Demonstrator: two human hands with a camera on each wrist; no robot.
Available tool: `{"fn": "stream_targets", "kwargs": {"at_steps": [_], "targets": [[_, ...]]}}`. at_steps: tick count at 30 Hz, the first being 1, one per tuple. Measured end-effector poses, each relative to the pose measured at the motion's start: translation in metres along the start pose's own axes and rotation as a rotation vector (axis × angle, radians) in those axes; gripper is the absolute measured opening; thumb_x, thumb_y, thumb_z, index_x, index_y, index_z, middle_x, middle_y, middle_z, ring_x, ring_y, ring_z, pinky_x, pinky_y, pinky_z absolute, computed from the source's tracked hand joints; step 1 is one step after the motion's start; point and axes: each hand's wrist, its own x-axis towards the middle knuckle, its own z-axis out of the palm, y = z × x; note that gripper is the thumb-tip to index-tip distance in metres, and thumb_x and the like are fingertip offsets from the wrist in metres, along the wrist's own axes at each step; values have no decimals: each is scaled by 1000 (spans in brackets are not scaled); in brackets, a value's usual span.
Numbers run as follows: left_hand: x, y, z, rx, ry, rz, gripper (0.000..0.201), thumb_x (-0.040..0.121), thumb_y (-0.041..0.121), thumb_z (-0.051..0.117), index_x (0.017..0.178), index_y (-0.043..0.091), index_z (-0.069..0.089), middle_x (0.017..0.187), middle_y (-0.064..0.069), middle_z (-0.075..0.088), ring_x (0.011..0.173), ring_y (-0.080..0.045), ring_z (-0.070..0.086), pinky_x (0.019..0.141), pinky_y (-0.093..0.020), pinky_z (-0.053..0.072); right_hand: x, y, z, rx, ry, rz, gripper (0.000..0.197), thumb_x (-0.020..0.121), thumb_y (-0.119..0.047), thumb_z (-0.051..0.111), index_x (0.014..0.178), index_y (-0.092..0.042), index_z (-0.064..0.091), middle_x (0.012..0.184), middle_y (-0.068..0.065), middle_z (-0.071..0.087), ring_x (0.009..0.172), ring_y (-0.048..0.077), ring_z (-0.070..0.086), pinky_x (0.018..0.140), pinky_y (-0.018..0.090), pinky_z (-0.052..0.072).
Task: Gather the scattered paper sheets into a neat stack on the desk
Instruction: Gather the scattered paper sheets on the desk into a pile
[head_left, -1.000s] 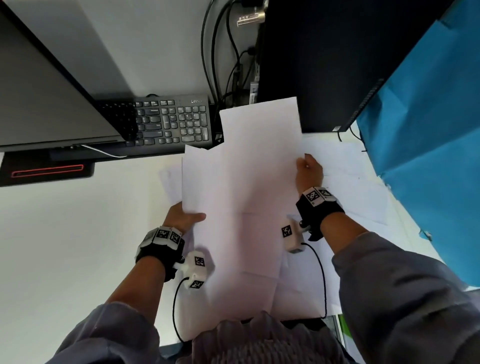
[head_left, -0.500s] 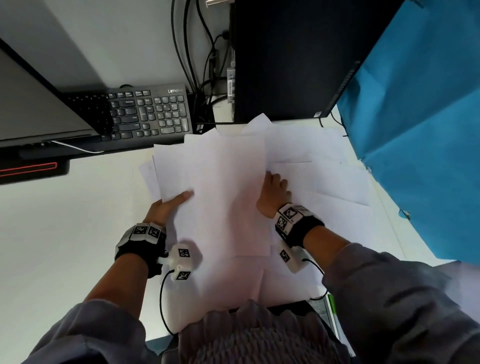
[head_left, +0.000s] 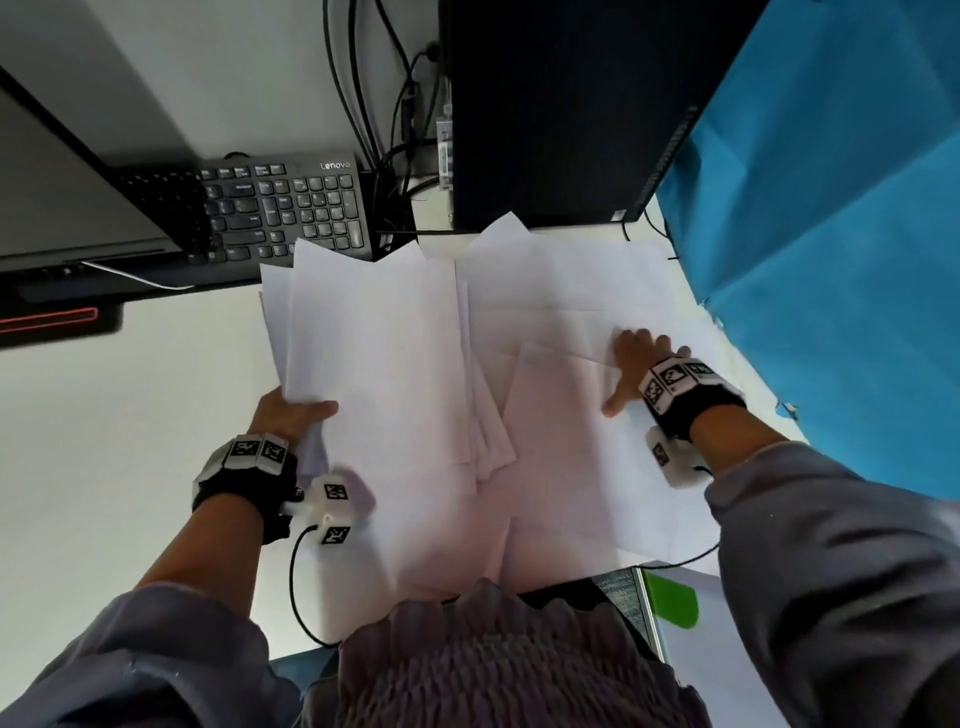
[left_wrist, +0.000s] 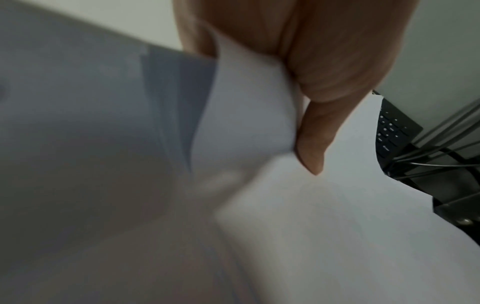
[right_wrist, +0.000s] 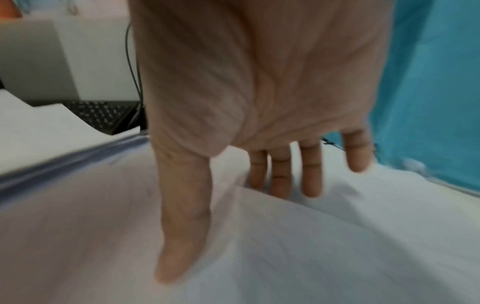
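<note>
Left hand (head_left: 291, 415) pinching gathered sheets (head_left: 374, 364) at near-left edge, thumb on top. Right hand (head_left: 636, 364) flat, fingers (right_wrist: 310, 174) spread, pressing loose sheets (head_left: 571, 457) on table (head_left: 104, 441), right side. Probably light, floppy, slippery; best slid by edges, then squared.

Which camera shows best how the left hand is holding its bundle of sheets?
The left wrist view: the thumb pinches the bundle of sheets close up. The head view shows the left hand at the bundle's edge, grip half hidden. The right wrist view shows no left hand.
</note>
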Motion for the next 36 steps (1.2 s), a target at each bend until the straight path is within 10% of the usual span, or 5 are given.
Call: {"fn": "stream_targets", "kwargs": {"at_steps": [3, 15, 24, 29, 36], "targets": [[0, -7, -7, -31, 19, -5, 42, 72, 2, 75, 112, -2, 62, 107, -21, 64, 90, -27, 58, 86, -38, 46, -1, 7, 10, 27, 10, -40, 84, 50, -44, 86, 115, -18, 41, 121, 12, 55, 120, 36, 45, 98, 45, 32], [-6, -25, -56, -103, 138, 17, 40, 77, 7, 71, 116, 5, 61, 106, -13, 63, 94, -27, 58, 91, -37, 43, -2, 12, -55, 436, 120, -40, 69, 82, -26, 70, 139, -3, 40, 144, 17, 43, 131, 29, 43, 103, 31, 36], [-7, -38, -96, -10, 214, 30, 40, 80, 7, 70, 117, 0, 59, 105, -15, 62, 93, -25, 55, 84, -34, 39, -25, -45, -20, 812, -226, 36, 12, 82, -24, 68, 75, -15, 63, 98, 10, 59, 88, 27, 56, 76, 30, 45], [-6, -40, -98, 42, 197, 20, 42, 81, 7, 69, 120, -1, 57, 103, -12, 59, 93, -23, 52, 82, -32, 37, -52, -86, 4, 860, -279, 71, 46, 84, -23, 66, 123, 1, 57, 105, 11, 51, 94, 25, 49, 71, 28, 40], [0, -42, -103, 28, 158, 11, 43, 79, 5, 70, 119, -2, 58, 110, -16, 62, 100, -30, 58, 88, -36, 41, -64, -117, 11, 797, 121, 62, 50, 82, -8, 58, 131, -4, 49, 133, 16, 56, 120, 31, 54, 95, 30, 44]]}}
